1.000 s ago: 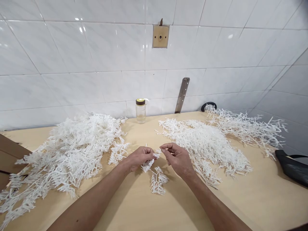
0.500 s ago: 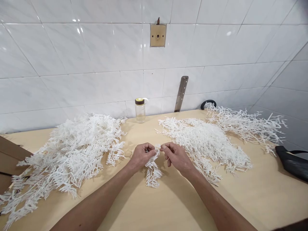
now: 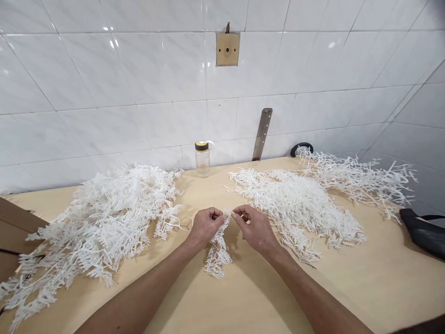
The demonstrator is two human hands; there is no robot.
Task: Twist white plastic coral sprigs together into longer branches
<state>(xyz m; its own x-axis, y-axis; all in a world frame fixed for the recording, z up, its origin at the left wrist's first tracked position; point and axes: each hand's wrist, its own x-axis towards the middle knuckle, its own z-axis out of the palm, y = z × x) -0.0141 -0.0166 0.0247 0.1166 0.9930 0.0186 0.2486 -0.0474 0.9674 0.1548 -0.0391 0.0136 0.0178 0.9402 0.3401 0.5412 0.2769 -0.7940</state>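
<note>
Head view: left hand [image 3: 205, 226] and right hand [image 3: 255, 228] pinch white sprig [image 3: 217, 250].

White branched plastic sprig [image 3: 217, 248] (apparently several stacked) hangs, tips on table.

White plastic sprigs [image 3: 217, 250] on a pale tan table [image 3: 250, 297].

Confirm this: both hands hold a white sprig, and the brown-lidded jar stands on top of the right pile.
Wrong: the head view shows the jar on the bare table by the wall, between the left pile and right pile. The left hand and right hand do hold the white sprig.
</note>
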